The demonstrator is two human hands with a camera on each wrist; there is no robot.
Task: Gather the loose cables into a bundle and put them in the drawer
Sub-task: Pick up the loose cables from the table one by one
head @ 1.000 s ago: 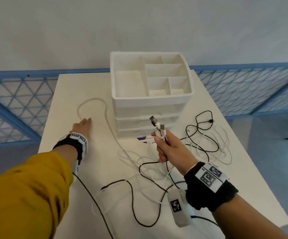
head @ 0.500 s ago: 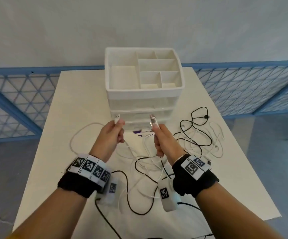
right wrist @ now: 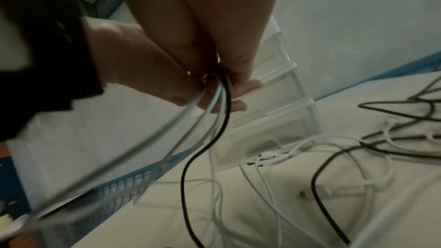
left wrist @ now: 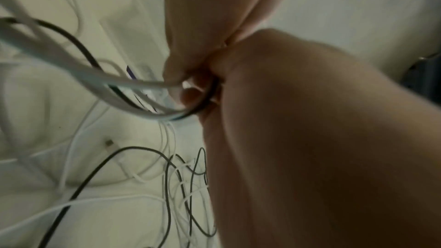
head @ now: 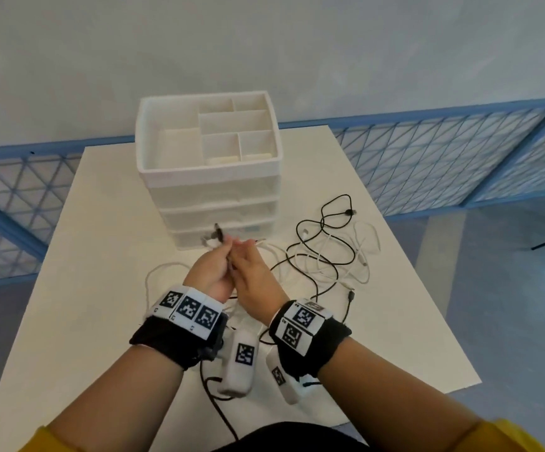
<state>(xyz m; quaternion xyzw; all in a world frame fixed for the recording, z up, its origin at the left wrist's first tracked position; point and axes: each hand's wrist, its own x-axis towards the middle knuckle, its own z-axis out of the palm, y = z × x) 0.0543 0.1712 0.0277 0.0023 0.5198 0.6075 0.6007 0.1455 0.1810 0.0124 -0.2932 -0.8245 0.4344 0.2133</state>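
Several white and black cables (head: 329,256) lie tangled on the white table (head: 101,256), to the right of my hands. Both hands meet just in front of the white drawer unit (head: 212,190), whose drawers are closed. My left hand (head: 222,252) grips a bunch of cable ends (head: 217,231), and the plugs stick up above its fingers. My right hand (head: 245,252) presses against it and pinches the same strands. In the left wrist view white and black strands (left wrist: 143,90) run into the grip. In the right wrist view the strands (right wrist: 222,101) hang down from both hands.
The drawer unit has an open compartment tray (head: 179,151) on top. A white cable loop (head: 153,272) trails left of my left hand. A blue mesh railing (head: 427,151) runs behind and beside the table. The table's right edge (head: 427,288) is close to the tangle.
My left hand picked up a white cable end from the left side of the table. It then moved right to join my right hand, and the ends are now held together.
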